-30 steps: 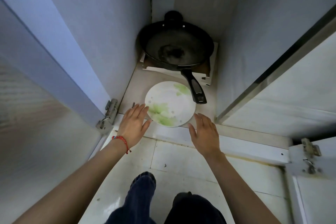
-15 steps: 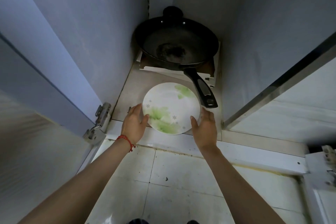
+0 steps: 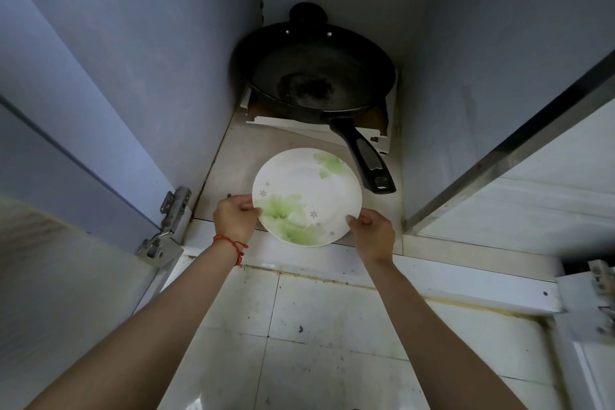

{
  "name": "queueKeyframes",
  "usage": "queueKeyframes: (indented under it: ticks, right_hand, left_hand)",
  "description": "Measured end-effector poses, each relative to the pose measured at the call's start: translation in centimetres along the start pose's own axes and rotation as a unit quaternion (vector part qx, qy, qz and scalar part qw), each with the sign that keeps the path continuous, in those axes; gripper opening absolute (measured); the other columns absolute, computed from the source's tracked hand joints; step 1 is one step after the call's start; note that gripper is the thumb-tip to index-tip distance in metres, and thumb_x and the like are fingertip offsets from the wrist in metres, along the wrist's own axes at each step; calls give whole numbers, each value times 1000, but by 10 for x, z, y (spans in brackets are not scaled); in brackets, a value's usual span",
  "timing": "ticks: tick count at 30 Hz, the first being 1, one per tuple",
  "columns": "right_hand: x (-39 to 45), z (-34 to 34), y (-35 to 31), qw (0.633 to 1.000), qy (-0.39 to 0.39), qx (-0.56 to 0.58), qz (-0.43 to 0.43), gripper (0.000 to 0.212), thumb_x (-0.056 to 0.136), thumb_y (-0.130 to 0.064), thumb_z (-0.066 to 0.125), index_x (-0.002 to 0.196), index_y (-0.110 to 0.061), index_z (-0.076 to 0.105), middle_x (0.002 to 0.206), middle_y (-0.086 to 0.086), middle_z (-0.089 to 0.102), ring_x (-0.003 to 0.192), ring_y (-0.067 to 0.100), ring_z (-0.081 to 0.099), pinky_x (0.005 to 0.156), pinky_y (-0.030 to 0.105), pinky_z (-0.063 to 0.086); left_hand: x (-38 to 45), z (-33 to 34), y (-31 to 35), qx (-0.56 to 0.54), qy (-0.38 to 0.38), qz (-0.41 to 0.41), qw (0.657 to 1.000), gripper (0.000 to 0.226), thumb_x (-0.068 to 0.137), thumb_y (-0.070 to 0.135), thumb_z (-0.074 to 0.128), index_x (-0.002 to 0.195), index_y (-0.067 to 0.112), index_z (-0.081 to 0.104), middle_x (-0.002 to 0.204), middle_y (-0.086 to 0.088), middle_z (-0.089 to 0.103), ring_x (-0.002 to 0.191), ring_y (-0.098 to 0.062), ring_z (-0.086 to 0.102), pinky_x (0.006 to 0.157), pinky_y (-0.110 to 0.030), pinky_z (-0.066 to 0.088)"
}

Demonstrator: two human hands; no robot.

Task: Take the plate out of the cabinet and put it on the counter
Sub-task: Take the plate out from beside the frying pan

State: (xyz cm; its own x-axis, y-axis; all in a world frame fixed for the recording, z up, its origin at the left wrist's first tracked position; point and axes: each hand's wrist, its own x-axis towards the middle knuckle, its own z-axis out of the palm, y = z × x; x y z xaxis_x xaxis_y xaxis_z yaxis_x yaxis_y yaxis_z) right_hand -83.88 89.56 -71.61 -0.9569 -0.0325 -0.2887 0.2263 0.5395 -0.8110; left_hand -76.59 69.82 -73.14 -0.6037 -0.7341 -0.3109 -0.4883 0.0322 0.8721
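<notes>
A round white plate [image 3: 306, 190] with green flower prints sits at the front of the low cabinet floor [image 3: 233, 163], its near rim over the cabinet's front edge. My left hand [image 3: 234, 218], with a red string on the wrist, grips the plate's left rim, thumb on top. My right hand [image 3: 372, 231] grips the lower right rim the same way. Whether the plate is lifted off the cabinet floor I cannot tell.
A black frying pan [image 3: 316, 76] rests on white boards at the cabinet's back, its handle [image 3: 366, 160] pointing toward the plate's right side. Both doors stand open; a metal hinge [image 3: 166, 226] sticks out at left. White tiled floor [image 3: 316, 326] lies below.
Both hands went from hovering open beside the plate to closing on its rim. The plate has shifted slightly toward me, over the cabinet's front edge. The camera moved closer.
</notes>
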Motion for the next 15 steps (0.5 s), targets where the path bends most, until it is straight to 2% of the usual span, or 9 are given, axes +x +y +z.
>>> queueKeyframes:
  ticks: [2, 5, 7, 8, 10, 15]
  right_hand:
    - [-2, -1, 1, 1000, -1, 6, 2, 14, 83, -11, 60, 88, 1, 65, 89, 18, 69, 72, 19, 52, 67, 21, 36]
    - [-6, -1, 6, 1000, -3, 21, 3, 15, 83, -11, 60, 88, 3, 64, 89, 21, 69, 78, 30, 60, 71, 24, 44]
    - [-7, 0, 10, 999, -1, 36, 4, 17, 82, -10, 61, 88, 6, 62, 89, 25, 68, 84, 37, 63, 81, 39, 53]
    - [-7, 1, 11, 999, -1, 42, 6, 17, 81, -9, 61, 88, 7, 61, 89, 26, 68, 84, 39, 63, 82, 48, 53]
    - [-7, 3, 13, 999, -3, 51, 9, 17, 80, -8, 62, 86, 8, 60, 88, 27, 68, 85, 40, 63, 81, 55, 52]
    - [-7, 0, 13, 997, -15, 76, 15, 10, 80, -4, 61, 88, 1, 66, 80, 12, 68, 85, 33, 65, 83, 54, 53]
  left_hand:
    - [0, -1, -2, -26, -6, -19, 999, 26, 72, -9, 61, 96, 0, 68, 84, -10, 67, 85, -30, 64, 90, -44, 51]
    - [-4, -3, -7, -65, -17, -43, 997, 26, 73, -10, 60, 97, -1, 66, 86, -12, 67, 81, -32, 64, 88, -46, 51]
    - [-5, -4, -10, -85, -24, -55, 995, 26, 73, -10, 60, 97, -1, 66, 82, -9, 67, 83, -32, 64, 88, -45, 52]
    - [-5, -5, -12, -94, -26, -64, 993, 26, 73, -10, 60, 97, -1, 65, 81, -8, 67, 85, -32, 64, 87, -44, 52]
    - [-5, -6, -13, -111, -27, -81, 990, 26, 73, -11, 60, 98, -3, 64, 80, -7, 66, 86, -32, 64, 84, -40, 53]
    - [-5, -6, -7, -148, -41, -100, 983, 23, 74, -12, 59, 95, -3, 63, 77, -7, 64, 79, -30, 62, 72, -33, 57]
